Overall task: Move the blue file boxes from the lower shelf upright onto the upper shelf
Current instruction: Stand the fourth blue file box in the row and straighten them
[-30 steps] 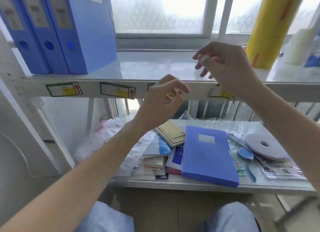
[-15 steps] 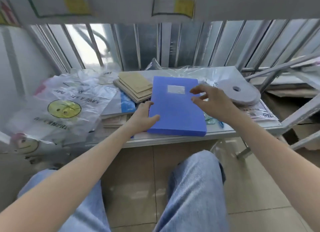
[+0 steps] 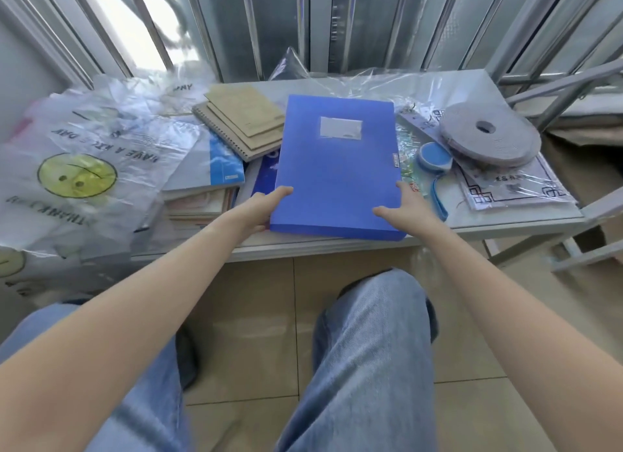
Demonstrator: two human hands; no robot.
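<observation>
A blue file box [image 3: 337, 168] lies flat on the lower shelf [image 3: 505, 222], its pale label facing up, its near end over the shelf's front edge. My left hand [image 3: 259, 209] grips its near left corner, thumb on top and fingers hidden underneath. My right hand [image 3: 408, 209] holds the near right edge, thumb on the top face. The upper shelf and the upright boxes are out of view.
Left of the box lie brown spiral notebooks [image 3: 242, 121], a stack of books [image 3: 209, 178] and smiley-face plastic bags [image 3: 77, 172]. To its right are a grey tape roll [image 3: 488, 135], a small blue round item [image 3: 435, 156] and bagged papers [image 3: 512, 185]. My knees are below.
The view dropped from the upper shelf down to the lower one. Both hands came down from the upper shelf's edge and closed on the near corners of the flat blue box.
</observation>
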